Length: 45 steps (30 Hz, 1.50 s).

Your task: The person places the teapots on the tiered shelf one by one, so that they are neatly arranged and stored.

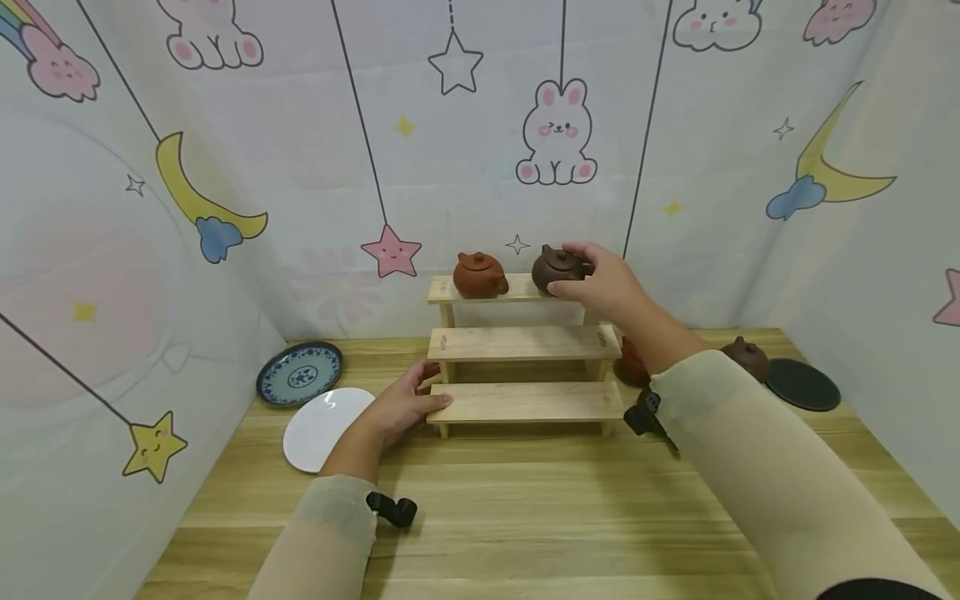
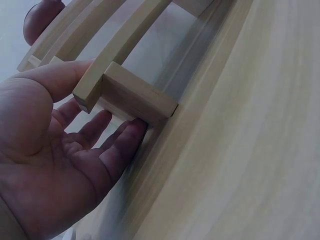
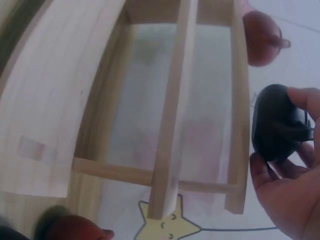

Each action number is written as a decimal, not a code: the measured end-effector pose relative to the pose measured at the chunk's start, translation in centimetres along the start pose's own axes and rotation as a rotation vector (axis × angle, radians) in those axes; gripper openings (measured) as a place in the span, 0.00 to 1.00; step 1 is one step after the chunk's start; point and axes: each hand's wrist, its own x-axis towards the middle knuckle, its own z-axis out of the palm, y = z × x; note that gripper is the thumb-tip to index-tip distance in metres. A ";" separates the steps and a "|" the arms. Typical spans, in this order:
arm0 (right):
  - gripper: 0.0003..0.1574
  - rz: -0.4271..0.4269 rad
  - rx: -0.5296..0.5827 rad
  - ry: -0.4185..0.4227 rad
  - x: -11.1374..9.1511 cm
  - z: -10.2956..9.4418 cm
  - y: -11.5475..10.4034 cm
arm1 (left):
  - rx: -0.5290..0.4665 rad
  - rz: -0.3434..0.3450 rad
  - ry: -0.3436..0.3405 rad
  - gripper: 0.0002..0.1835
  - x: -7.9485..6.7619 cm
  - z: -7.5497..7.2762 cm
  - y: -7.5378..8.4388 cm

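A three-tier wooden display stand [image 1: 525,342] stands on the table against the backdrop. My right hand [image 1: 609,287] grips a dark brown teapot [image 1: 557,268] at the right end of the top tier; in the right wrist view, fingers and thumb go round the dark teapot [image 3: 276,120]. To its left on that tier sits a reddish-brown teapot [image 1: 480,277]. My left hand [image 1: 401,408] holds the left end of the lowest tier, thumb on the board and fingers below it by the leg [image 2: 132,92].
At the left lie a blue patterned plate [image 1: 300,375] and a white plate [image 1: 322,429]. Right of the stand are another reddish teapot [image 1: 630,364], partly hidden by my arm, a brown teapot [image 1: 747,358] and a dark round plate [image 1: 804,385]. A printed cloth [image 1: 465,167] encloses the table.
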 end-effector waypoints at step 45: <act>0.49 -0.004 0.026 0.035 -12.2 -0.6 6.8 | 0.019 -0.012 0.008 0.43 0.3 -0.1 -0.2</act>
